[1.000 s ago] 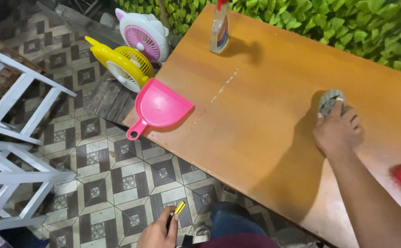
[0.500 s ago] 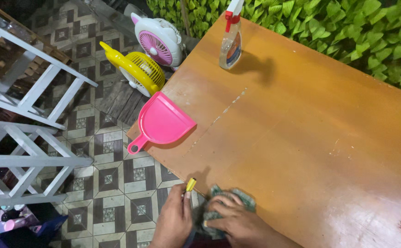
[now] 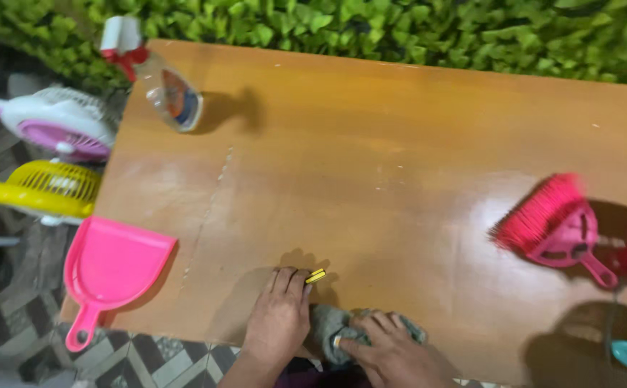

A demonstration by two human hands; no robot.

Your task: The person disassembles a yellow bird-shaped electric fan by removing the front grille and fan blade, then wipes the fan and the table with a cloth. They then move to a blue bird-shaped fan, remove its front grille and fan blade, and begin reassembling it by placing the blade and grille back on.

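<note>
A wide wooden table (image 3: pixel 399 144) is seen from above, backed by a green hedge (image 3: pixel 399 29). On its left edge a pink dustpan (image 3: pixel 116 269) overhangs, with two small fans on the floor beyond it (one pink and white, one yellow). A spray bottle (image 3: pixel 166 90) stands at the far left corner, and a pink brush (image 3: pixel 554 226) lies well apart to the right.

At the near edge a grey cloth (image 3: pixel 335 327) is bunched between the two hands. It is gripped by the right hand (image 3: pixel 392 352), whose fingers are curled onto it. The left hand (image 3: pixel 279 320) lies just beside it, to its left, fingers together and flat, with a small yellow object (image 3: pixel 315 276) at the fingertips (whether pinched or merely touched cannot be told). The cloth's long axis runs roughly along the table edge.
</note>
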